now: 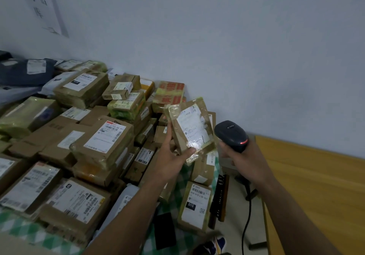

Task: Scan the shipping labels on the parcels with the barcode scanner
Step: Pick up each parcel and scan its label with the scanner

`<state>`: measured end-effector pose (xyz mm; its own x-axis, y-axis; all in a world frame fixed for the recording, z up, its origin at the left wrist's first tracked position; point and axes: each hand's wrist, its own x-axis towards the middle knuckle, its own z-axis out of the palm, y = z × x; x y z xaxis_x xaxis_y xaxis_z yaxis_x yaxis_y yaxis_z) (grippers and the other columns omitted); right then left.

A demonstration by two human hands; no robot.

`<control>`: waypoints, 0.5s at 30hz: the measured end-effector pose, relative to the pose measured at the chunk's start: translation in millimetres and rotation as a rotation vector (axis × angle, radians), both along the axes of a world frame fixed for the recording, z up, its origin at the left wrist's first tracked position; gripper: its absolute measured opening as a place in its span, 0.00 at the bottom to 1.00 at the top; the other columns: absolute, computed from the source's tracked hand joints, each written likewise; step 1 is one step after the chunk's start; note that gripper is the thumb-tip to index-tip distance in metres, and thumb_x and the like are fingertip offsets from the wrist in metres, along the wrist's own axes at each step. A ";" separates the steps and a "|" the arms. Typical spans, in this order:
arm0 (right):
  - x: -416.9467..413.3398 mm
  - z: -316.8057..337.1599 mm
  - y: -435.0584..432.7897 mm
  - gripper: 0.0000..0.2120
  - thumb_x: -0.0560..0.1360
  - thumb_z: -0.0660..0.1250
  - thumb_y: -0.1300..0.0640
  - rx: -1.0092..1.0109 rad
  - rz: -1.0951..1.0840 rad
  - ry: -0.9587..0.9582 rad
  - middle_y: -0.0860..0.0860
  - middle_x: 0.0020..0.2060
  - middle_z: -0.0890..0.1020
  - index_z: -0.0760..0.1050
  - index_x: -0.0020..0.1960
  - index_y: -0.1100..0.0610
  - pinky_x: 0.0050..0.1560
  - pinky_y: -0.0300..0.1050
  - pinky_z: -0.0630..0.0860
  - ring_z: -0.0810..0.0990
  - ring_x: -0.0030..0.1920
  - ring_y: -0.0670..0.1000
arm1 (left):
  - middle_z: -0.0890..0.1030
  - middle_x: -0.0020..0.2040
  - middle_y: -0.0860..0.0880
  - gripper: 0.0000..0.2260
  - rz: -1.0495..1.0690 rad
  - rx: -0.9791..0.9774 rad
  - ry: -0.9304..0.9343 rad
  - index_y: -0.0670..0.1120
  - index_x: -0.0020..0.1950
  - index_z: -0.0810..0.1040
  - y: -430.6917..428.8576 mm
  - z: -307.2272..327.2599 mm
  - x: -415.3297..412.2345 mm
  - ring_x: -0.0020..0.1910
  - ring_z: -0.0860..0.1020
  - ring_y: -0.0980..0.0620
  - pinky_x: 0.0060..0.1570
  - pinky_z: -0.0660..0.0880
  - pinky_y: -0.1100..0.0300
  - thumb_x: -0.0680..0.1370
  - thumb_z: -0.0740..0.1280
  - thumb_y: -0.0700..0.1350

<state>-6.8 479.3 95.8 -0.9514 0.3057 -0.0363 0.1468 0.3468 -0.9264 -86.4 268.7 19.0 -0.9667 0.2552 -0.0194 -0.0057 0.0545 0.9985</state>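
My left hand (173, 156) grips a small taped cardboard parcel (190, 130) by its lower left corner and holds it up above the pile, tilted, with its white shipping label facing me. Just to its right, my right hand (243, 158) grips the handle of a black barcode scanner (231, 134). A red light glows on the scanner's head, and its black cable hangs down toward the floor. The scanner's head sits close beside the parcel's right edge. Several more labelled parcels (106, 138) lie stacked on the table.
The pile of boxes covers a table with a green checked cloth (23, 233), up to the white wall. A parcel marked 010 (195, 205) and a black phone (165, 231) lie at the front. At right stands a wooden tabletop (316, 185); shoes show below.
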 end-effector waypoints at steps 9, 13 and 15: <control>-0.2 11.6 -9.6 0.07 0.79 0.72 0.48 0.108 0.136 -0.111 0.44 0.40 0.87 0.76 0.56 0.41 0.48 0.49 0.84 0.86 0.37 0.46 | 0.75 0.70 0.62 0.52 0.044 -0.031 0.042 0.69 0.82 0.48 -2.8 -16.6 -20.0 0.68 0.76 0.59 0.57 0.79 0.63 0.73 0.81 0.45; -0.2 9.8 -14.7 0.05 0.80 0.71 0.49 0.127 0.194 -0.158 0.48 0.40 0.86 0.76 0.54 0.43 0.48 0.50 0.84 0.84 0.35 0.46 | 0.69 0.78 0.53 0.54 0.106 -0.100 0.085 0.69 0.82 0.48 -5.0 -23.8 -27.8 0.76 0.70 0.51 0.67 0.77 0.43 0.69 0.83 0.57; -0.8 9.4 -17.7 0.05 0.80 0.71 0.50 0.143 0.216 -0.185 0.49 0.41 0.86 0.76 0.54 0.43 0.49 0.50 0.84 0.85 0.37 0.48 | 0.66 0.78 0.51 0.56 0.140 -0.136 0.108 0.69 0.82 0.48 -4.5 -31.6 -33.8 0.78 0.67 0.48 0.67 0.76 0.40 0.66 0.82 0.65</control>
<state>-7.7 461.7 105.2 -0.9762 0.1121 -0.1858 0.2170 0.5131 -0.8304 -120.2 264.2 -12.6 -0.9908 0.1206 0.0613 0.0842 0.1949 0.9772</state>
